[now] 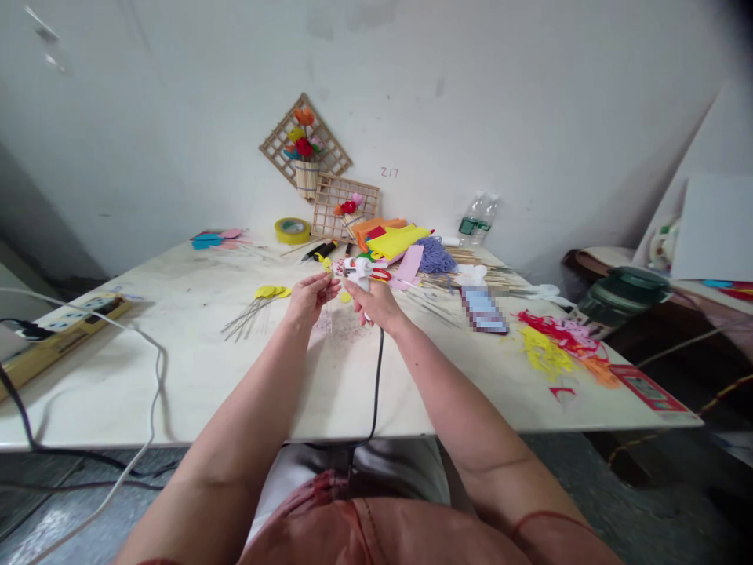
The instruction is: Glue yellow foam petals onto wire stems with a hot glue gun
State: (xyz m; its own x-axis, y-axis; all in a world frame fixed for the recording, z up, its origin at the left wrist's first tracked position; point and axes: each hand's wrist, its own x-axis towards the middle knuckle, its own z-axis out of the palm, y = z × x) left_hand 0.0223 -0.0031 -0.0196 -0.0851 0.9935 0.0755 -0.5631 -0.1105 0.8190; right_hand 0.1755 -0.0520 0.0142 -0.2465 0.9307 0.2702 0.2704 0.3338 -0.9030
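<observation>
My right hand (376, 302) is closed around a white glue gun (360, 271), whose black cord (377, 377) hangs down over the table's front edge. The gun's nozzle points left at a small yellow piece (327, 264) pinched in my left hand (309, 297). Both hands are raised a little above the white table (194, 369), close together near its middle. A bundle of thin wires topped with yellow discs (259, 308) lies just left of my left hand.
Coloured felt sheets (395, 238), purple yarn (436, 256), wooden sticks, a yellow tape roll (292, 230) and lattice flower crafts (306, 153) crowd the back. Felt scraps (556, 345) lie right, a phone (483, 309) beside them. A power strip (67, 326) with cables sits left.
</observation>
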